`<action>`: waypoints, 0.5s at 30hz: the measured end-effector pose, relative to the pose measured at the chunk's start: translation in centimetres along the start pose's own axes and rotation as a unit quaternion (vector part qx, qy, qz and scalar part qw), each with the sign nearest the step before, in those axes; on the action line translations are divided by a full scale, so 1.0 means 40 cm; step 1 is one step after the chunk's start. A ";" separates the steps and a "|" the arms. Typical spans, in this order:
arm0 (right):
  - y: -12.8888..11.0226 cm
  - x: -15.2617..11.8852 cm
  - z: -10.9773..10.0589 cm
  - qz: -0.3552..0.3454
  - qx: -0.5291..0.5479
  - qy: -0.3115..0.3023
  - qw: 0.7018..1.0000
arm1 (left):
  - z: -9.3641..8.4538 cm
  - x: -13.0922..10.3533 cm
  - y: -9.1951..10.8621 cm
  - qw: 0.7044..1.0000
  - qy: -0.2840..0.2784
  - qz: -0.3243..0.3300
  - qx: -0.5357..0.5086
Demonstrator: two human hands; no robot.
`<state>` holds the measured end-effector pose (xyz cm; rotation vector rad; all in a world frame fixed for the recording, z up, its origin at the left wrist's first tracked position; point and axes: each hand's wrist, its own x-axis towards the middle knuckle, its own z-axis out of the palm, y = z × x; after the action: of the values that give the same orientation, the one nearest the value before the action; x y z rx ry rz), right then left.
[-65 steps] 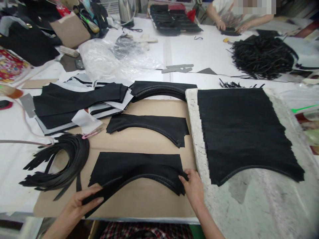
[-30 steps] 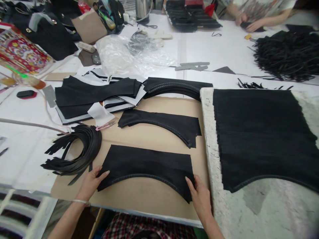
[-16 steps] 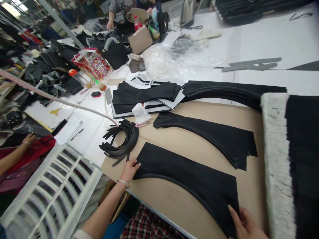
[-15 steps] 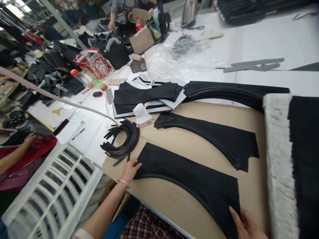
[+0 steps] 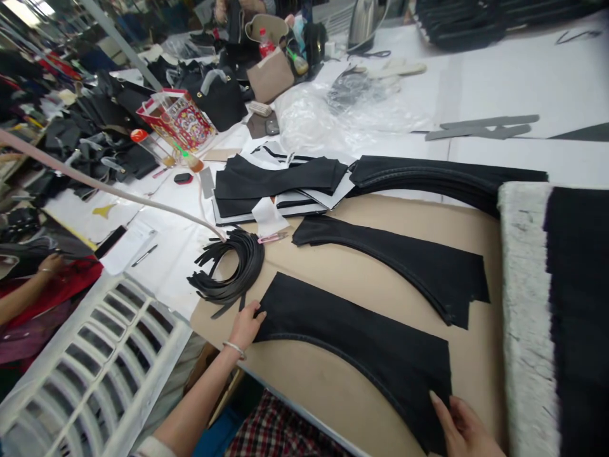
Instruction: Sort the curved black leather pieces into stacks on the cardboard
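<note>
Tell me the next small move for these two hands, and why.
Probably ease the fingers off the front black panel. It appears to lie flat on the brown board, its curved edge toward the person, with a visible gap between it and the black piece behind. The left hand and right hand hold only its ends.

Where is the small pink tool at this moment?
The pink tool lies left of centre in the head view, beyond the left hand, between the coil of black strips and a curved black piece, just below the white scrap.
</note>
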<state>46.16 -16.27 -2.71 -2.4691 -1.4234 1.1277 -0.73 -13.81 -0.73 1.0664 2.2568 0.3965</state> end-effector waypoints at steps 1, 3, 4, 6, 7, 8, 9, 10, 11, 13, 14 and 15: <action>-0.002 -0.003 0.002 -0.008 0.006 0.009 1.000 | 0.001 0.000 -0.002 1.000 -0.002 0.002 0.007; -0.005 -0.009 0.006 -0.025 0.018 0.027 0.999 | 0.004 0.001 -0.007 1.000 -0.008 0.005 0.018; -0.008 -0.011 0.008 -0.036 0.022 0.033 0.999 | 0.006 0.002 -0.009 1.000 -0.011 0.007 0.023; -0.014 -0.016 0.011 -0.059 0.021 0.046 0.997 | 0.009 0.002 -0.015 0.999 -0.018 0.011 0.032; -0.018 -0.019 0.011 -0.070 0.020 0.055 0.996 | 0.011 0.001 -0.018 0.999 -0.022 0.014 0.046; -0.022 -0.022 0.011 -0.080 0.018 0.064 0.995 | 0.012 0.000 -0.019 0.997 -0.025 0.016 0.068; -0.026 -0.024 0.010 -0.089 0.016 0.075 0.993 | 0.012 -0.002 -0.020 0.995 -0.027 0.018 0.095; -0.031 -0.027 0.008 -0.097 0.014 0.083 0.992 | 0.011 -0.006 -0.018 0.992 -0.028 0.021 0.124; -0.036 -0.029 0.007 -0.103 0.013 0.089 0.991 | 0.011 -0.011 -0.013 0.988 -0.019 0.028 0.152; -0.044 -0.033 0.002 -0.109 0.015 0.097 0.989 | 0.011 -0.026 0.005 0.976 0.038 0.067 0.206; -0.046 -0.035 0.000 -0.110 0.017 0.098 0.989 | 0.013 -0.036 0.017 0.965 0.079 0.105 0.228; -0.048 -0.036 -0.001 -0.110 0.021 0.098 0.989 | 0.017 -0.048 0.031 0.950 0.116 0.156 0.244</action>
<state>44.37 -16.30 -1.08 -2.2529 -1.5472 0.8388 1.38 -14.51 0.11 1.7222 2.4636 0.0866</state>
